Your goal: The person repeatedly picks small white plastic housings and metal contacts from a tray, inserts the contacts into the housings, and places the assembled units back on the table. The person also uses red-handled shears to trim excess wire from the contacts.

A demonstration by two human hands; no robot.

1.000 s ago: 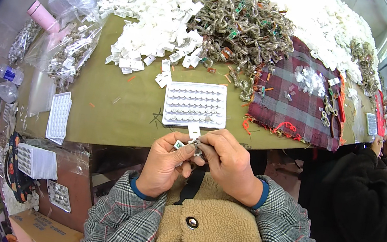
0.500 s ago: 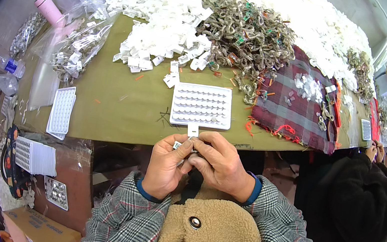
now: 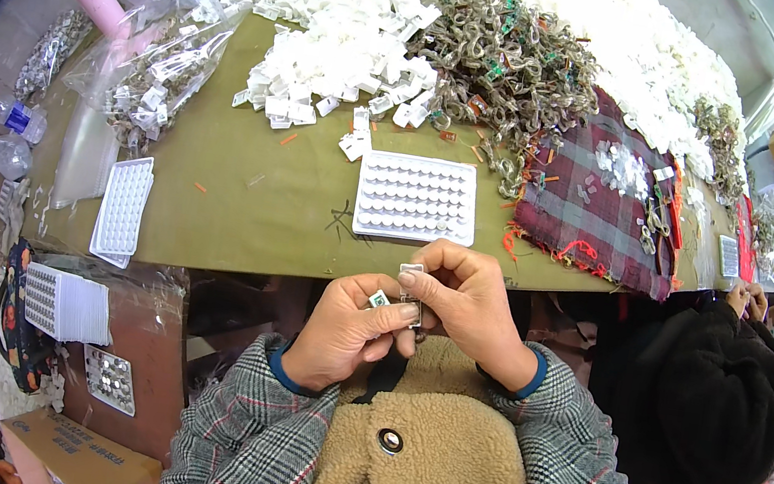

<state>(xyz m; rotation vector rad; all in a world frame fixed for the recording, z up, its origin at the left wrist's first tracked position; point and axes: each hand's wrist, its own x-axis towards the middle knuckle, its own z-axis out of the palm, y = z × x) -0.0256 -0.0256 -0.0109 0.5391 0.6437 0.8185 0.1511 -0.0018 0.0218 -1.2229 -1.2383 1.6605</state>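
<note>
Both my hands meet in front of the table's near edge, fingers pinched together. My left hand [image 3: 342, 334] grips a small circuit board [image 3: 379, 300], greenish with a pale rim, between thumb and forefinger. With thumb and bent fingers, my right hand [image 3: 478, 307] holds a small white plastic case [image 3: 413, 270] upright. A small clear or metallic part shows between the fingertips below it; its kind is hard to make out. Just beyond the hands lies a white tray [image 3: 411, 235] with rows of round hollows, some with small round pieces in them.
A big heap of white plastic cases [image 3: 334, 61] covers the table's far side, beside a pile of coiled wires [image 3: 502, 58]. Plaid cloth [image 3: 580, 207] lies to the right. Stacked trays [image 3: 121, 208] lie left. A person in black [image 3: 704, 414] sits at the right.
The white case no longer points up against the tray; it now stands between the right thumb and fingers. My right hand has moved slightly right, and the circuit board shows more fully.
</note>
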